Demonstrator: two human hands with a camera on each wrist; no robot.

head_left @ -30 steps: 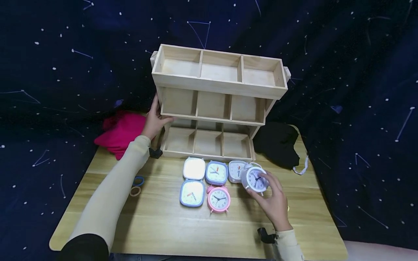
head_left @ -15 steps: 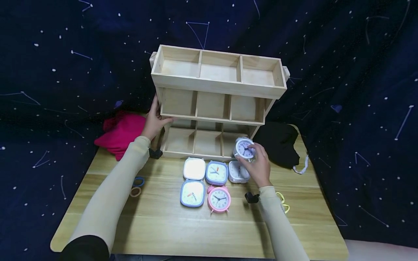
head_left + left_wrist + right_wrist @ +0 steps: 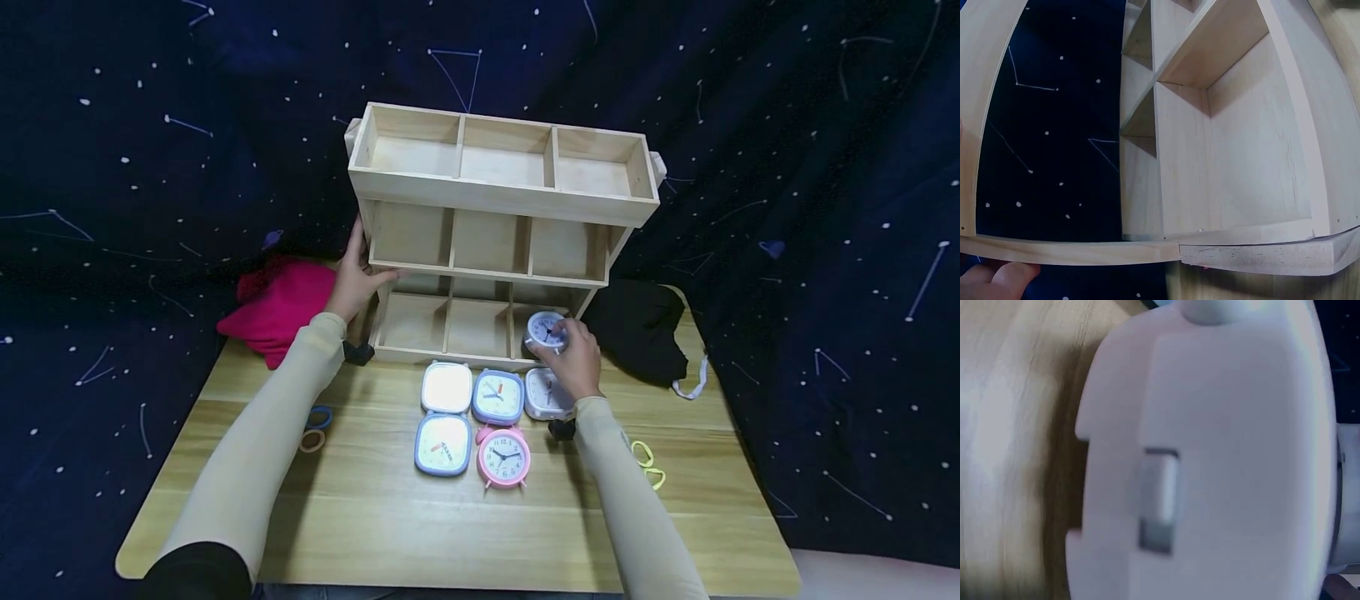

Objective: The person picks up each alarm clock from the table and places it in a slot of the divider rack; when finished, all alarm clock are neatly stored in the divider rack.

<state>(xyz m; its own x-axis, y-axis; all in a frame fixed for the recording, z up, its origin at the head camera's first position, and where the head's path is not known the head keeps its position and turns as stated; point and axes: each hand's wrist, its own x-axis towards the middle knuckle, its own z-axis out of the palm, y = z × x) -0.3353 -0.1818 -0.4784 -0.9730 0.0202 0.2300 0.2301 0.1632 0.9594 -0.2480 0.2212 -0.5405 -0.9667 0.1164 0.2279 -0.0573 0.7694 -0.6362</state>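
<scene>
My right hand (image 3: 577, 362) grips a round white alarm clock (image 3: 542, 327) with small feet, holding it in the front of the bottom right compartment of a three-tier wooden shelf (image 3: 502, 192). On the left, my other hand (image 3: 352, 285) holds the shelf's side, thumb toward the front; its fingertips (image 3: 1013, 278) show at the wood's edge in the left wrist view. Just below the right hand, a white square clock (image 3: 543, 396) lies on the table. In the right wrist view a white clock casing (image 3: 1222, 456) with a switch fills most of the picture.
Two blue-rimmed clocks (image 3: 498, 397), (image 3: 442, 446), a white square one (image 3: 446, 388) and a pink round clock (image 3: 503, 458) lie before the shelf. Pink cloth (image 3: 277, 308) and a black bag (image 3: 637, 333) flank it. Rings (image 3: 311, 440) and yellow loops (image 3: 654, 477) lie nearby.
My right hand has carried the round white clock from above the table's right side, up and leftward, into the bottom right compartment. The left hand has stayed on the shelf's side.
</scene>
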